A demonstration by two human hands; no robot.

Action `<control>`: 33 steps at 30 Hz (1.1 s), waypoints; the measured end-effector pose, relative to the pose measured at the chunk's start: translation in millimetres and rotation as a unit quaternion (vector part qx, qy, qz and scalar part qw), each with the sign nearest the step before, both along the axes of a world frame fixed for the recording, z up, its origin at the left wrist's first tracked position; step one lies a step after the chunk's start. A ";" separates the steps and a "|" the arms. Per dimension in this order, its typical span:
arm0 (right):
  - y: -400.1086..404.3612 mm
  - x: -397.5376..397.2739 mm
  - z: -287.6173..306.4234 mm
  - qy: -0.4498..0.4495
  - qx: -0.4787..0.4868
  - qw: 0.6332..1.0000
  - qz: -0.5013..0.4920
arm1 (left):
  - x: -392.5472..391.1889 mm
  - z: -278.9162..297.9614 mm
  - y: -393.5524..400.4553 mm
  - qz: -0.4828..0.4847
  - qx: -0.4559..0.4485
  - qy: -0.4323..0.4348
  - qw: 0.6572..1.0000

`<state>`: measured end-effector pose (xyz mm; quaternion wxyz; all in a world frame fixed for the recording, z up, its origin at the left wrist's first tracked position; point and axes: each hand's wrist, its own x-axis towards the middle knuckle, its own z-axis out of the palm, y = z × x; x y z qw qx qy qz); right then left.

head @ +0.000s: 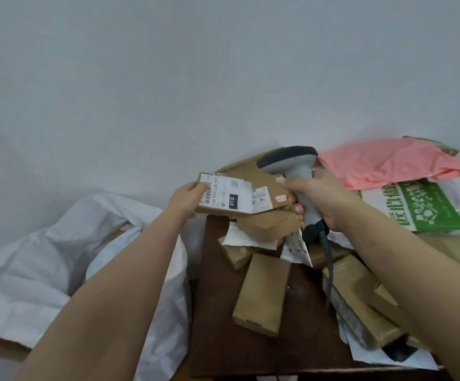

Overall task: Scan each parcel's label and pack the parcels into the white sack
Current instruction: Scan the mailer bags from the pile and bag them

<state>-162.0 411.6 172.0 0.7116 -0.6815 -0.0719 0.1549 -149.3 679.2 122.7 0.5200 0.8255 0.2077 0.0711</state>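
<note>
Left hand [187, 198] fingers pinch the labelled parcel's [224, 198] left end.

I see a dark brown table [215, 312] carrying brown cardboard parcels [261, 292], white mailers [248, 237] and a pink bag [388, 163].

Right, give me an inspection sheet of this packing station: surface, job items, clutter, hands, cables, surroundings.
Surface: dark brown table, mostly covered with parcels.
Job items: labelled box held up, label facing the camera; scanner right beside it; white sack open on the left of the table.
Clutter: loose cardboard boxes, pink mailer, green-and-white bag, white mailers.
Hands: left hand grips the box's left end; right hand grips the scanner's handle.
Cables: dark scanner cord trails down over the parcels.
Surroundings: plain pale wall.
</note>
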 end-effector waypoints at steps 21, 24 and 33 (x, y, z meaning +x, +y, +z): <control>57.4 -20.6 -11.8 0.034 0.003 0.999 0.025 | -56.8 -12.9 44.8 -0.025 -0.014 0.032 0.999; 54.5 -19.5 -11.8 0.030 0.001 0.999 0.034 | -55.2 -14.2 39.7 0.024 -0.068 -0.015 0.997; 42.8 -22.0 -3.8 -0.008 -0.022 0.996 0.088 | -45.6 -16.4 21.6 0.051 -0.115 -0.003 0.992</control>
